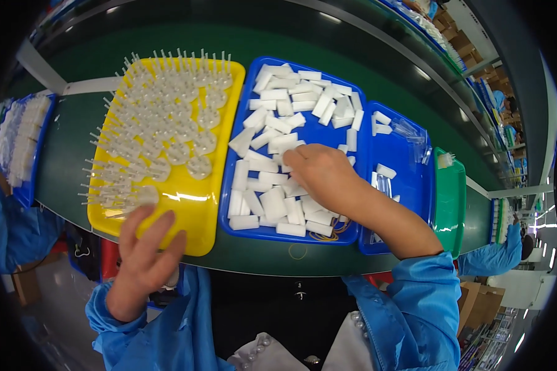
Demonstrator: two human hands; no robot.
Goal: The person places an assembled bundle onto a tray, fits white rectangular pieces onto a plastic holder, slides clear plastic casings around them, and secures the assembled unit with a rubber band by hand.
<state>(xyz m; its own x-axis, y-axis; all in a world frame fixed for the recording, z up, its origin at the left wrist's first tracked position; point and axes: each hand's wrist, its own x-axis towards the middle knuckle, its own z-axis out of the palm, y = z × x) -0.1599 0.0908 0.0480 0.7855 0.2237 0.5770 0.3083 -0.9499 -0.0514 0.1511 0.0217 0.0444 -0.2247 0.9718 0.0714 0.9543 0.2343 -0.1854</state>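
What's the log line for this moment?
left hand: spread, at near edge of yellow tray | right hand: at white blocks in blue tray, grip unclear | clear pronged parts: in yellow tray

Looking down from the head

We look through the left fisheye on the person's head, facing down and forward over the green surface. Its near edge bows across the frame close beneath us, and just below it we see the wearer's own chest. Past the surface's left and right ends, farther surroundings appear small, bending toward the dark round rim.
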